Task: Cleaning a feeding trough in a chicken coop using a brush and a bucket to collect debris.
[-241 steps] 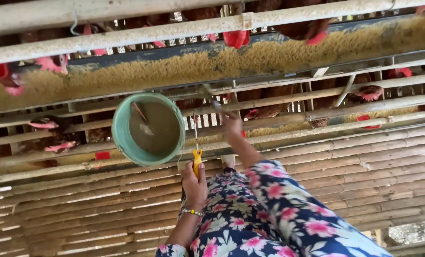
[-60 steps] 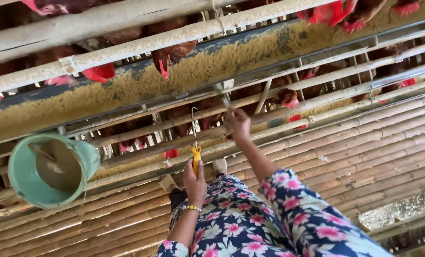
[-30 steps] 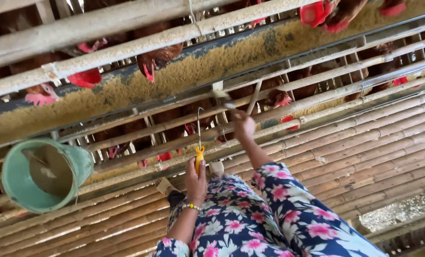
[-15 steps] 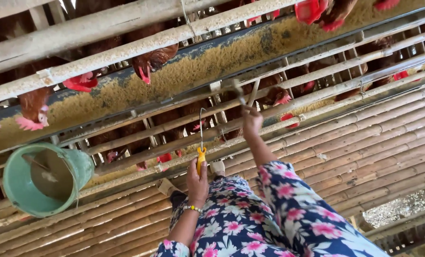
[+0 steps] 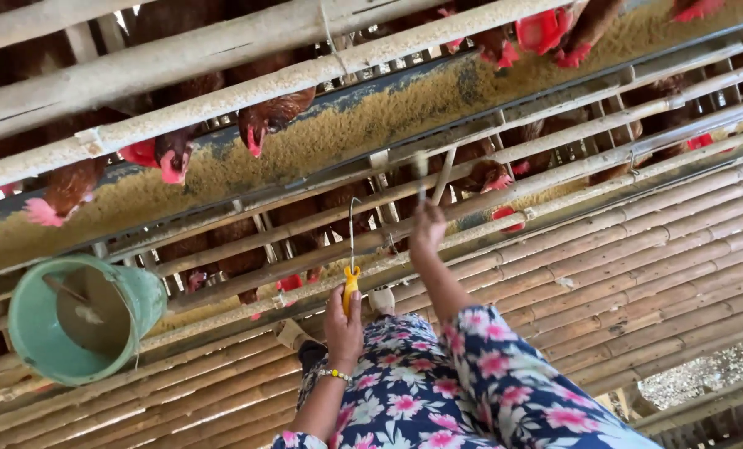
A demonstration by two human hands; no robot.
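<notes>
The left hand (image 5: 344, 320) is closed around the yellow handle of a wire hook (image 5: 351, 249), whose thin shaft rises to the cage bars (image 5: 554, 141). The right hand (image 5: 428, 233) reaches higher and grips a thin blurred stick (image 5: 421, 179) (its tip is too blurred to make out). A green bucket (image 5: 81, 320) hangs well to the left. Above, hens (image 5: 263, 120) peck at the feed trough (image 5: 346, 133); below lies a bamboo slat floor (image 5: 637, 266).

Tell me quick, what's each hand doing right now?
Left hand: closed on a yellow-handled wire hook.
Right hand: raised, closed on a thin, blurred stick.
</notes>
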